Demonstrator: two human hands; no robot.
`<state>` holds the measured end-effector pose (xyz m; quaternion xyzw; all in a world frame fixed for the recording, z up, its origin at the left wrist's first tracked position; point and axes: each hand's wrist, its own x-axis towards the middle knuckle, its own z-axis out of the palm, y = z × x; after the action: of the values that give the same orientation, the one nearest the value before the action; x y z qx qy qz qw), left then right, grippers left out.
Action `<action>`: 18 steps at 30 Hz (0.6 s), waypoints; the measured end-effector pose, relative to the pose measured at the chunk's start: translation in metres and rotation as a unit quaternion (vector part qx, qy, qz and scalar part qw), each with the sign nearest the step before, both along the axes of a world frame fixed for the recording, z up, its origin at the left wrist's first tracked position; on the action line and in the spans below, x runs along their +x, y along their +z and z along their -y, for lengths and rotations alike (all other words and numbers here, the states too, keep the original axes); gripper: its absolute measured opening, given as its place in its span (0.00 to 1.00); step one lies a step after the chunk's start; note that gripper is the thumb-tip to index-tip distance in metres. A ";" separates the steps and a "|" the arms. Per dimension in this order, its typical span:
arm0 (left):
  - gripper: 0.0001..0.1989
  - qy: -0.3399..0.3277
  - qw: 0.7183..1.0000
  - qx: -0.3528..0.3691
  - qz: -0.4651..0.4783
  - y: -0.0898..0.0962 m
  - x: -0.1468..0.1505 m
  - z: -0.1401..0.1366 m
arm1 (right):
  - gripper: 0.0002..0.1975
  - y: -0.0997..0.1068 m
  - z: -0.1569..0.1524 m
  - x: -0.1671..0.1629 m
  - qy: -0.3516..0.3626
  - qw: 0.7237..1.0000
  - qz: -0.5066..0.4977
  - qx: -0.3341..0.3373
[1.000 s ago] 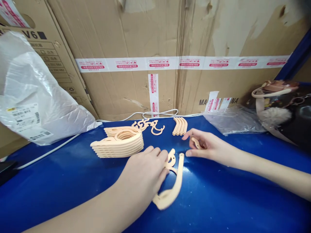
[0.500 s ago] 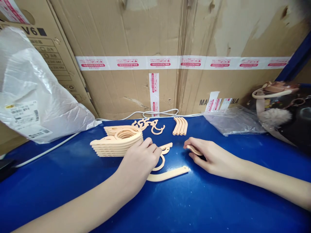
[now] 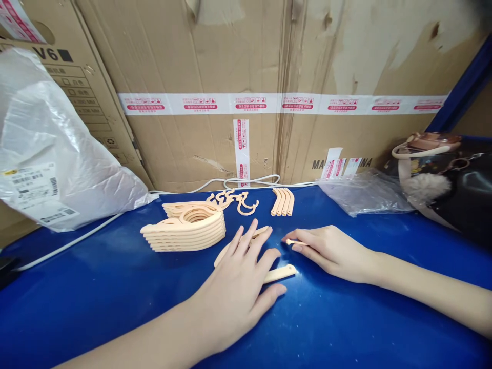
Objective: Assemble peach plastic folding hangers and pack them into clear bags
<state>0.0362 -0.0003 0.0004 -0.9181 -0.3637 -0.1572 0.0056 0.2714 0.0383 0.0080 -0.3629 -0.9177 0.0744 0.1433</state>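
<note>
My left hand [image 3: 242, 279] has its fingers spread flat over a peach plastic hanger piece [image 3: 281, 273] on the blue table; much of that piece is hidden beneath the hand. My right hand [image 3: 326, 251] is closed, pinching a slim peach plastic hanger arm [image 3: 298, 242] between thumb and fingers, slightly above the table and apart from the left hand's piece. Beyond my left hand sits a neat stack of matching hanger bodies [image 3: 184, 233]. Behind it lie several loose hanger hooks [image 3: 248, 206], and a row of short curved arms [image 3: 282, 201] is farther right.
Large taped cardboard boxes [image 3: 207, 143] form a wall along the table's [image 3: 346, 323] back edge. A white plastic parcel [image 3: 57, 148] leans at the left. A white cable [image 3: 73, 245] runs along the back. Clear plastic film [image 3: 361, 193] and a black bag [image 3: 469, 184] are at the right.
My left hand has opened from a grip near the stack and moved right and nearer, spreading over the hanger piece. My right hand has shifted slightly left, still holding the hanger arm.
</note>
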 end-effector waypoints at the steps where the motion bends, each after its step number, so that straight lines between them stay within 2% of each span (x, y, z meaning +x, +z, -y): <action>1: 0.18 0.002 1.000 -0.024 0.000 0.000 0.000 0.000 | 0.16 0.001 0.001 -0.001 0.002 1.000 0.000 -0.003; 6: 0.13 0.014 0.994 -0.112 -0.008 0.005 -0.001 -0.001 | 0.14 0.003 0.004 -0.001 0.006 1.000 0.004 -0.024; 12: 0.12 0.015 0.995 -0.101 0.008 0.002 0.001 -0.003 | 0.19 0.005 0.008 -0.002 0.036 0.999 -0.003 -0.024; 18: 0.13 0.019 0.992 -0.109 0.058 0.003 0.000 -0.002 | 0.19 0.007 0.012 -0.003 0.016 0.998 -0.024 -0.047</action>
<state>0.0366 0.0017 0.0031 -0.8957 -0.3953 -0.1698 -0.1127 0.2686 0.0261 0.0147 -0.3527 -0.9152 0.1287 0.1465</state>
